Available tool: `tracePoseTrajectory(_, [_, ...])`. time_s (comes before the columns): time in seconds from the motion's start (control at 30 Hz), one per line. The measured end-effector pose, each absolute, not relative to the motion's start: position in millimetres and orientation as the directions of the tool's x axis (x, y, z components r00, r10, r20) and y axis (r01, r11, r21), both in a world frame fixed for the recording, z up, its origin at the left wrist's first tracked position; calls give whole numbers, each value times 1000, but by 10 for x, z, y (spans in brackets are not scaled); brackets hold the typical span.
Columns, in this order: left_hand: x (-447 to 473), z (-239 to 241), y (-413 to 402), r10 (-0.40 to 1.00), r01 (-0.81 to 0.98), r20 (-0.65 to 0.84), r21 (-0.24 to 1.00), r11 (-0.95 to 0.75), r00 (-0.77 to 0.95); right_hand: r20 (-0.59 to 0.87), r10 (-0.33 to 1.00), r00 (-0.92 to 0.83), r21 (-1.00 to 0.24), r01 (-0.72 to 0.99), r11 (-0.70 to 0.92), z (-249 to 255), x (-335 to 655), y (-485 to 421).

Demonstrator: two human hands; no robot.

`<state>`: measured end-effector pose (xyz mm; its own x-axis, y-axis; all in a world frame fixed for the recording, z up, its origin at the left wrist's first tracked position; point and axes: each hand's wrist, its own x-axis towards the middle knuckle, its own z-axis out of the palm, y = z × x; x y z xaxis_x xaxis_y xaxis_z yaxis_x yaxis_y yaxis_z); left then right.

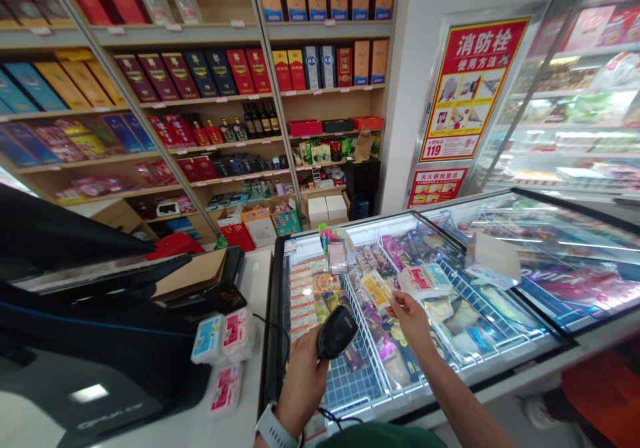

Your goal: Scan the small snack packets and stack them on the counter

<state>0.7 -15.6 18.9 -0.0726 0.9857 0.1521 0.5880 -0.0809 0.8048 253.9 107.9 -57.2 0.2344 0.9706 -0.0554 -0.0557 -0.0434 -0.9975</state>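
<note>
Scanning appears part-way through: similar small packs (223, 339) lie on the near-left counter (254, 288) beside the till terminal (75, 341) — judged already dealt with — while one twin pack (424, 280) is held above the chest freezer (500, 368), over its glass lid. The left hand (303, 375) is wrapped around a black barcode scanner (337, 331), head aimed up and right. The right hand (411, 315), arm stretched forward, pinches the twin pack's near edge between thumb and fingers — just beyond the scanner.
</note>
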Motion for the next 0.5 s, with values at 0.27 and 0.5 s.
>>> tracePoseTrajectory(0.27, [-46,216,-135,989,548,140,831,-96,-38,-36,970,241,-998,-60,-22,-535,2548,1049])
tracePoseTrajectory(0.5, [-45,241,-111,987,528,161,840,-123,-25,-27,970,241,-999,-35,-20,-482,2545,1027])
